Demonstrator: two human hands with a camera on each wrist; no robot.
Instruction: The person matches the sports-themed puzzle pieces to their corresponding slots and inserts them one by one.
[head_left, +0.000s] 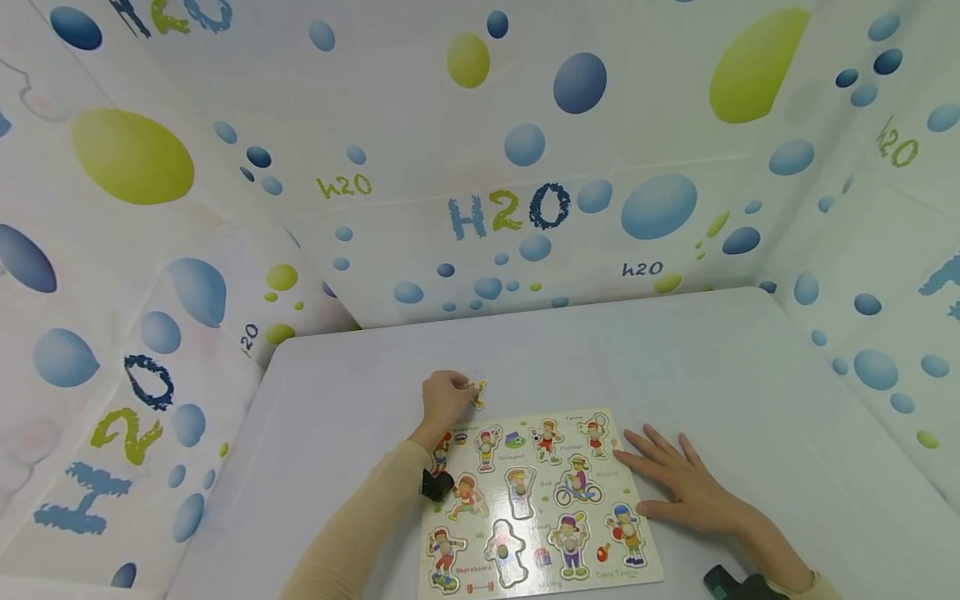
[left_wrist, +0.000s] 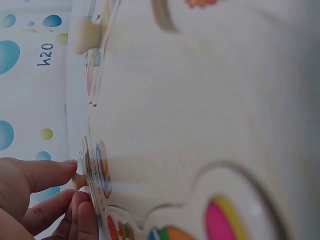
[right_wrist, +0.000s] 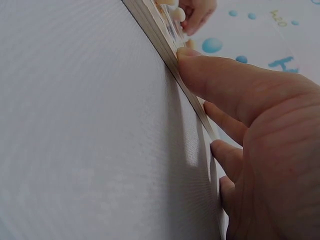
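Note:
A wooden knobbed puzzle board [head_left: 536,533] with sports figures lies on the white table. Just beyond its far left edge, my left hand [head_left: 446,398] pinches a small puzzle piece [head_left: 478,395] with a yellow figure. In the left wrist view, thumb and fingers close around a wooden knob [left_wrist: 78,181]. My right hand [head_left: 686,483] rests at the board's right edge with fingers spread; in the right wrist view its thumb [right_wrist: 200,75] touches the board's side [right_wrist: 167,55]. Several figure pieces sit on the board, and a pale figure outline [head_left: 517,567] shows near its front.
The white table [head_left: 360,392] reaches back to a curtain [head_left: 420,242] printed with blue and green drops, which also hangs at both sides. Dark wrist devices show on the left wrist [head_left: 437,485] and the right wrist [head_left: 738,585].

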